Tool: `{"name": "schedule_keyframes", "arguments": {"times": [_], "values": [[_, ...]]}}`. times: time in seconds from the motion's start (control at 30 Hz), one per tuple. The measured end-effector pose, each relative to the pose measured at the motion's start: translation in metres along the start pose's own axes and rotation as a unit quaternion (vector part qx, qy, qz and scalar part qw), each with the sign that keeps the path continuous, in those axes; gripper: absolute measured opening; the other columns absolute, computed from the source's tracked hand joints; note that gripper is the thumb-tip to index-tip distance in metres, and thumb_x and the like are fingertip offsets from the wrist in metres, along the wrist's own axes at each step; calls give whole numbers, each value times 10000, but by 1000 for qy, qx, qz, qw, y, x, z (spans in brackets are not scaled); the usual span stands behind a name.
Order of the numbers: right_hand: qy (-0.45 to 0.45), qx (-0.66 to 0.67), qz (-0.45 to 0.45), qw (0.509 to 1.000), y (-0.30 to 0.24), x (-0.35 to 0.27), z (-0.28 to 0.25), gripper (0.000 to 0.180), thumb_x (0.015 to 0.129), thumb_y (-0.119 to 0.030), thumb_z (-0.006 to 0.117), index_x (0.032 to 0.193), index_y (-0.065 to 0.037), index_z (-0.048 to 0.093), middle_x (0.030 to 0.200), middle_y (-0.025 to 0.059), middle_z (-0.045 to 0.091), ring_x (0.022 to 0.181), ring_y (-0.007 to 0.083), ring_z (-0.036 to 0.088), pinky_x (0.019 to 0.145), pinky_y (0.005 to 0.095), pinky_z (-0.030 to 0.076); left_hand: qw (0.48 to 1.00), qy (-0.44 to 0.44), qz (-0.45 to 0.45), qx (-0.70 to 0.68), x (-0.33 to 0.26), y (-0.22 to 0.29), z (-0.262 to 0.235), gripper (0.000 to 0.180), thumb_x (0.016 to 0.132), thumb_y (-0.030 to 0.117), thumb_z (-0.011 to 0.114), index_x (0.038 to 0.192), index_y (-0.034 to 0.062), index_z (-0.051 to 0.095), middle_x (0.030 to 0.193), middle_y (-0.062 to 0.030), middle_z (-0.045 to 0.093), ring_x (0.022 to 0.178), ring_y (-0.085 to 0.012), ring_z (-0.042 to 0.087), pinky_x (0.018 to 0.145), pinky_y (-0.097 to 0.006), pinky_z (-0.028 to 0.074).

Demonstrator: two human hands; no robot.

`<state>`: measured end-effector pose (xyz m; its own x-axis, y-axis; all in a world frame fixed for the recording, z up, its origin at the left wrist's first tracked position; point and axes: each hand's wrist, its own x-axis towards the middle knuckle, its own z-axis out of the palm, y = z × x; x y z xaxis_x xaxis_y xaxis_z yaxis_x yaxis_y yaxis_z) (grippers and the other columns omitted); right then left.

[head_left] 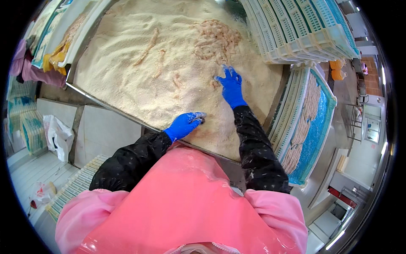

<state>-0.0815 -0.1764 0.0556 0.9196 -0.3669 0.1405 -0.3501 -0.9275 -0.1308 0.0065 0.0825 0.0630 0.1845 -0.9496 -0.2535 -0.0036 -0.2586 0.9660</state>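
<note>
A metal-edged tray [111, 105] is spread with pale yellow breadcrumbs [122, 46]. My left hand [185, 125], in a blue glove, rests at the near side of the crumbs, its fingers curled together. Whatever lies at its fingertips is too small to make out. Farther right, my right hand [232, 88], gloved the same, reaches over the crumbs with its fingers spread. Just beyond it lies a heap of raw pinkish meat pieces [216, 39]. A small piece [215, 83] sits beside its thumb. Several thin strips, such as one long meat strip [148, 47], lie apart on the crumbs.
Stacked white and green plastic trays [296, 34] stand at the far right. Below them, a blue-lined tray [315, 127] carries rows of coated strips. On the left, another person's yellow glove [57, 57] is at a side tray. A white plastic bag [58, 136] stands lower left.
</note>
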Motion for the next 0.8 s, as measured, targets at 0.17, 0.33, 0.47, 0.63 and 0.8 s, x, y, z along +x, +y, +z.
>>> {"name": "schedule_keyframes", "arguments": {"times": [0.17, 0.33, 0.47, 0.63, 0.8], "values": [[15, -1, 20, 1000, 8, -38, -32, 297, 734, -144, 671, 1027, -98, 655, 1261, 121, 526, 1235, 310, 427, 1007, 455, 313, 1000, -6, 15, 27, -2, 3, 0, 310, 936, 190, 522, 1208, 56, 587, 1021, -69, 671, 910, -139, 619, 823, -274, 484], [72, 334, 265, 901, -36, -110, -36, 305, 806, -150, 666, 1069, -3, 620, 881, 139, 652, 775, 260, 624, 707, 352, 489, 994, -25, -63, -82, 4, -4, 1, 305, 930, 179, 527, 1202, 51, 582, 1018, -69, 661, 890, -152, 614, 806, -279, 486], [-85, 221, 272, 933, -84, -164, -55, 319, 855, -163, 639, 1128, 0, 608, 858, 155, 668, 724, 236, 649, 683, 338, 504, 994, 41, -34, -96, 13, -8, 13, 301, 909, 122, 514, 1194, 52, 581, 1078, -107, 629, 967, -237, 598, 848, -329, 471], [184, 348, 341, 854, -58, -183, -15, 365, 933, -173, 537, 1257, -4, 528, 1162, 163, 603, 1060, 236, 584, 922, 314, 434, 948, 212, 126, 201, 57, 15, 32, 396, 873, 116, 547, 1262, 43, 526, 1265, -167, 530, 1182, -322, 480, 1019, -383, 356], [174, 550, 328, 749, -43, -133, 25, 441, 986, -228, 432, 1369, -12, 394, 1423, 128, 390, 1297, 221, 377, 1091, 343, 263, 964, 214, 50, -151, 121, -3, 75, 414, 914, 118, 519, 1309, 3, 470, 1355, -118, 468, 1253, -233, 426, 1061, -340, 318]]}}
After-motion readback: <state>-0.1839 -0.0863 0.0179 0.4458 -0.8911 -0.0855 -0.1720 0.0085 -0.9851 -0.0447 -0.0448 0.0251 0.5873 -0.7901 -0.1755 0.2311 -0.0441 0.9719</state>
